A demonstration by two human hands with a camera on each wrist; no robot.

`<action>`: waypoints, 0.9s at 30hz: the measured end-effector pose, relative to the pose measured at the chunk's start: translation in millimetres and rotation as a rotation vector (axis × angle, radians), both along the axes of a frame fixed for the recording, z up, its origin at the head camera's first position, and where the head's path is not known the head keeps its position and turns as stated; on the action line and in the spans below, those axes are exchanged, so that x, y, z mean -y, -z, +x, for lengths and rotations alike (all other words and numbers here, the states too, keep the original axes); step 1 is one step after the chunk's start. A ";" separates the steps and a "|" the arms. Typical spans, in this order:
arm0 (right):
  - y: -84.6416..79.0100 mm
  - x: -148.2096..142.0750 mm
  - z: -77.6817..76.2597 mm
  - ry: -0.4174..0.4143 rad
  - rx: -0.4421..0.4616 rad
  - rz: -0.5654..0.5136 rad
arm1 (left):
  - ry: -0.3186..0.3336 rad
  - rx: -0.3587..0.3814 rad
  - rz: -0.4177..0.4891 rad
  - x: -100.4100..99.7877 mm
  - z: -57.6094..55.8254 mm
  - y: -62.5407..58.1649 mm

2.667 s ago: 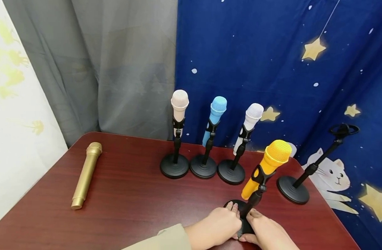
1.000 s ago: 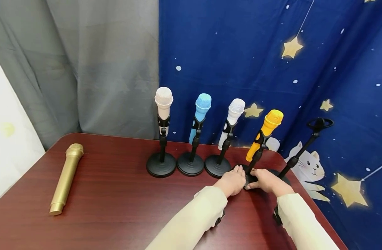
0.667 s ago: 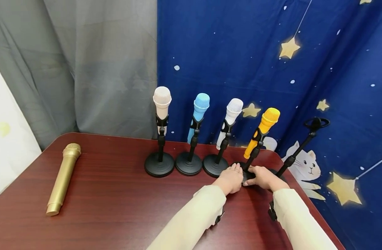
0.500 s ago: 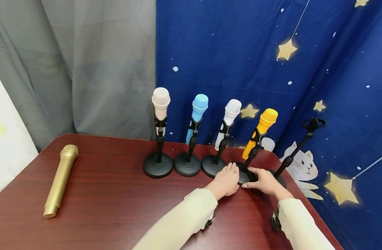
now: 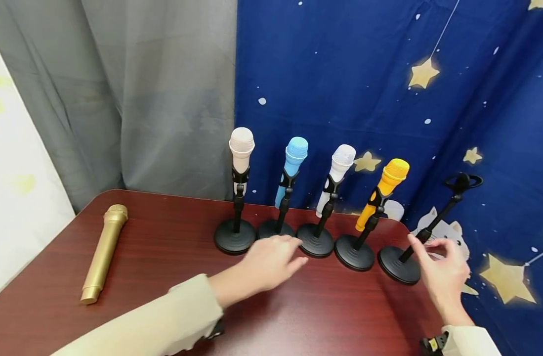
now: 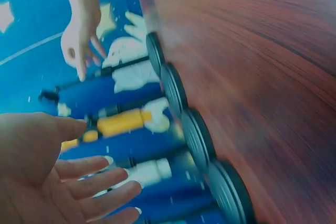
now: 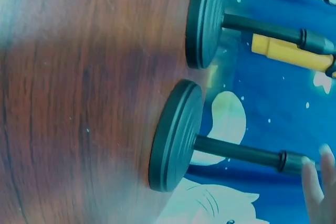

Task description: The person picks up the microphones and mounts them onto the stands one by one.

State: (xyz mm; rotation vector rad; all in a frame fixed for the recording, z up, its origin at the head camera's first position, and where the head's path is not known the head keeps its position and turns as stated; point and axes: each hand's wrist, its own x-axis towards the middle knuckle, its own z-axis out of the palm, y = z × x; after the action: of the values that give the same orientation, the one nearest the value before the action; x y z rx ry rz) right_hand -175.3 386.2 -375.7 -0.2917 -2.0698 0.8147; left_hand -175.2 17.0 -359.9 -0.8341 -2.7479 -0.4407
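Observation:
My left hand (image 5: 269, 262) hovers over the table in front of the blue microphone's stand, fingers loosely extended and holding nothing; its fingers (image 6: 100, 184) spread in the left wrist view. My right hand (image 5: 444, 274) is beside the pole of the bare black microphone stand (image 5: 400, 264) at the far right, thumb and fingers apart; whether they touch the pole I cannot tell. To that stand's left, a yellow microphone (image 5: 384, 190) sits tilted in its own stand (image 5: 355, 252). A white microphone (image 5: 338, 173), a blue microphone (image 5: 293, 165) and a pale pink microphone (image 5: 241, 153) continue the row.
A gold microphone (image 5: 104, 254) lies on the left of the dark red table (image 5: 164, 296). Behind the table hang a grey curtain (image 5: 178, 99) and a blue starry curtain (image 5: 342, 74). The table's right edge runs close by the bare stand.
Both hands pushed the yellow microphone's stand back into line with the others, then let go of its base. My left hand has moved left, my right hand right to the bare stand.

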 end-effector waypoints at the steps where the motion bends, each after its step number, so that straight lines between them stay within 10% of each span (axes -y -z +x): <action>1: -0.8 -1.9 0.4 0.023 -0.029 -0.022 | -0.033 0.007 0.024 12.8 1.1 -0.6; 8: -9.2 -13.4 -3.8 0.104 0.113 -0.166 | -0.322 0.076 0.107 106.8 0.5 2.1; 15: -20.9 -28.5 -19.6 -0.033 0.391 -0.276 | -0.553 0.135 -0.005 189.7 -2.3 9.2; 27: -12.8 -47.2 -40.5 -0.262 0.441 -0.349 | -0.851 0.354 -0.038 282.0 -22.9 25.4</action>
State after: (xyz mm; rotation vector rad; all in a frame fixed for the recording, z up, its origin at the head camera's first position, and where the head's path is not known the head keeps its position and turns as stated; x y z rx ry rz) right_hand -215.9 433.5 -363.0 -0.4258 -2.3991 1.3763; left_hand -198.0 -265.1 -385.3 0.4830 -3.0782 -0.3704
